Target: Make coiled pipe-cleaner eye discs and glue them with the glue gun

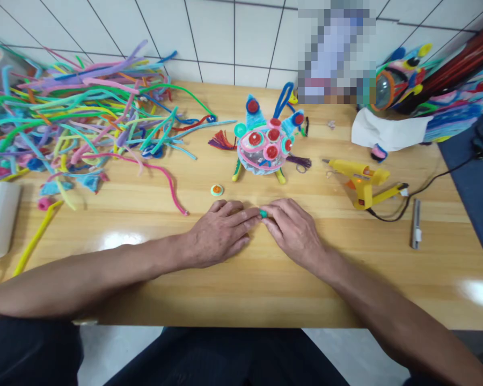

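Close to the middle of the table, a small green piece of what looks like rolled pipe cleaner (263,213) sits between the fingertips of both hands. My right hand (293,230) pinches it with thumb and fingers. My left hand (221,234) has its fingers together and holds the piece's other side; its thumb is mostly hidden. Just beyond the hands stands a decorated pipe cleaner animal figure (261,147) with blue ears, red-centred discs, yellow legs and tassels. A small round coil with an orange centre (217,190) lies beyond my left hand.
Many coloured pipe cleaners (92,107) are heaped at the left. At the right lie a yellow glue gun (360,179) with a black cord and a grey utility knife (416,224). Another colourful craft figure (394,83) stands at the back right by a white sheet (386,131).
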Tool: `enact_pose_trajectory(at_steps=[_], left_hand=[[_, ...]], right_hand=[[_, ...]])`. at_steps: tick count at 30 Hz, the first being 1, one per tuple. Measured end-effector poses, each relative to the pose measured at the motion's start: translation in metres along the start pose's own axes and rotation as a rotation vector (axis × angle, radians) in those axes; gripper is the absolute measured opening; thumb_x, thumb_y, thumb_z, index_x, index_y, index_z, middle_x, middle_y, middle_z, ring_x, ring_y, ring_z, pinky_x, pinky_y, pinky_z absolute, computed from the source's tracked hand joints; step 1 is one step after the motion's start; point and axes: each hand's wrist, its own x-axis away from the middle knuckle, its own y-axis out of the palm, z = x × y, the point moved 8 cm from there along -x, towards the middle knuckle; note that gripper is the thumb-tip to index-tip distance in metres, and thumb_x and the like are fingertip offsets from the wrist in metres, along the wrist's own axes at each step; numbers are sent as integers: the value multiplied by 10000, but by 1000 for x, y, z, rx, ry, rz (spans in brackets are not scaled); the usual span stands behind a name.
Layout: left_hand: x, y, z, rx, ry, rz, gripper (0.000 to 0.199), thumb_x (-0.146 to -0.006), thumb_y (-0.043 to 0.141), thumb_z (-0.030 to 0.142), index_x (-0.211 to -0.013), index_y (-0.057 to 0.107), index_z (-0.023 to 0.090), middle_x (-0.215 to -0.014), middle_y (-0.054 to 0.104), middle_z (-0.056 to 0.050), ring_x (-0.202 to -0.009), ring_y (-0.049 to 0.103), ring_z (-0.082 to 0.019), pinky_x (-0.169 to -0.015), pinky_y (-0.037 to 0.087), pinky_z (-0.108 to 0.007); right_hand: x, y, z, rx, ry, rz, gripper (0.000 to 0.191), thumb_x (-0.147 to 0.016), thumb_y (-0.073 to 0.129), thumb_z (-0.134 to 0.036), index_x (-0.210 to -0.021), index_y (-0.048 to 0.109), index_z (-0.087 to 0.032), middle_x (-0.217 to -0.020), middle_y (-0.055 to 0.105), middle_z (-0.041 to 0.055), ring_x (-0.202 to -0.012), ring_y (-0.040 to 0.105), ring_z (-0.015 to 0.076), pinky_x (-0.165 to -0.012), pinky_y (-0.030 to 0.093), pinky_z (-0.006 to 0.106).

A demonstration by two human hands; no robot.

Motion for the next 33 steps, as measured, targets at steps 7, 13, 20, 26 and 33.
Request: enact_pose_trajectory(at_steps=[7, 13, 20, 26, 33], left_hand=[[2, 0, -6, 61, -16, -12, 432, -1080, 454, 325, -1453, 598, 161, -1488, 633, -131, -1266, 556, -312, -1012, 425, -499], [2, -10, -12, 130, -38, 84, 381, -1085, 457, 321, -1348, 665, 140, -1409, 681, -137, -1246, 593, -278, -1030, 469, -460], [2, -11, -10, 96, -25, 116, 356, -1076, 465, 268, -1339, 666, 138, -1418, 665, -141, -1197, 587, -285, -998, 495, -461], [2, -3, -7, 48, -16, 37, 417, -1083, 439, 320, -1436, 601, 169, -1512, 599, -136, -1269, 531, -308, -1020, 470, -501], [0, 4, -3, -4, -34, -29, 471, -1067, 461, 376, -1456, 576, 137, -1522, 589, -135, -1284, 515, -337, -1014, 435, -506]], right_hand=[[-1, 1, 1, 1, 2, -19, 184, -1026, 545, -176, -1142, 686, -205, -1014, 710, 103, -943, 655, 257, -834, 560, 412], [0, 2, 4, 12, 50, -13, 64, -1012, 604, -230, -1055, 645, -206, -1013, 708, 108, -952, 656, 270, -835, 559, 424], [5, -7, 10, -83, 57, 30, 312, -968, 627, -186, -1277, 604, -225, -1123, 703, 109, -1067, 665, 276, -895, 567, 440], [5, -3, 11, -4, 32, 2, 208, -975, 595, -179, -1157, 688, -219, -1039, 699, 103, -965, 647, 267, -822, 556, 416], [4, -4, 3, 64, -33, 12, 186, -987, 590, -166, -1131, 705, -195, -1008, 702, 97, -917, 639, 243, -796, 544, 375]])
